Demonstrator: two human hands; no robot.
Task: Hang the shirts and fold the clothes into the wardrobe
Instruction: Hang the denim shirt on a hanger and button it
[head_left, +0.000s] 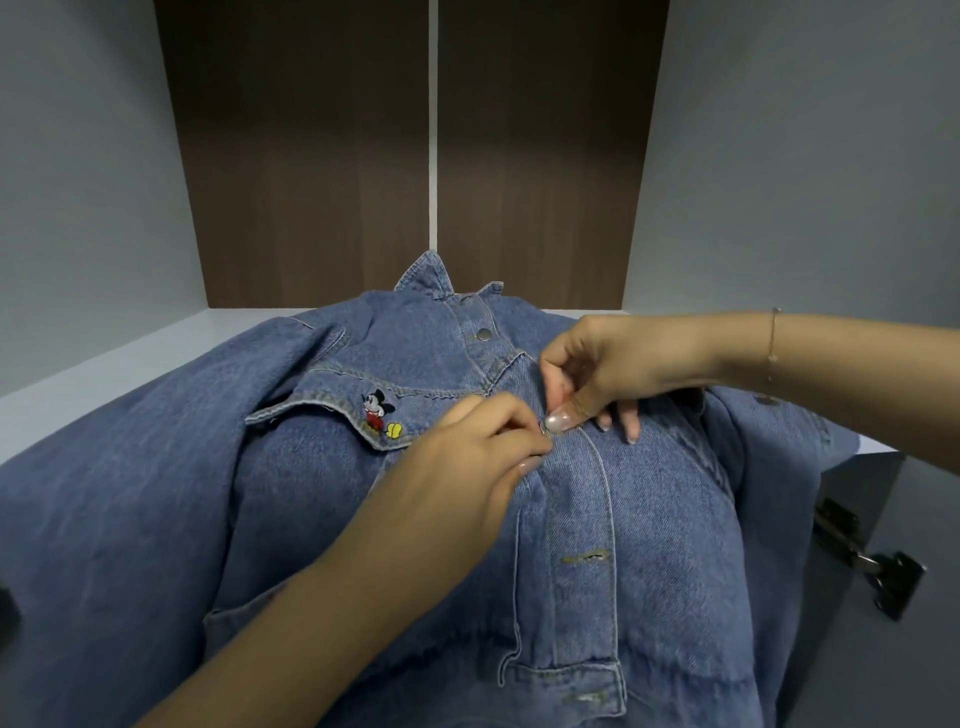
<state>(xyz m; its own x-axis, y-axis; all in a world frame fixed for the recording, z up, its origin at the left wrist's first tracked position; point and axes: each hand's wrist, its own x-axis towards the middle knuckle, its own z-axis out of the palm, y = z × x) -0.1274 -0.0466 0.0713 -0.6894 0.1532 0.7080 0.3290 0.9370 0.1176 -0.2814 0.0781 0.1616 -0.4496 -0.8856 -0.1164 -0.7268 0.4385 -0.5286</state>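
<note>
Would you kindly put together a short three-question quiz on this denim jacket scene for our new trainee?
1. True or false: the top snap near the collar is already fastened.
2. What are the left hand and right hand both pinching? A) a sleeve B) the front placket at a snap C) the hem
3. Where on the denim jacket is the cartoon mouse patch?

Key
1. True.
2. B.
3. On the chest pocket flap, on the image's left side.
</note>
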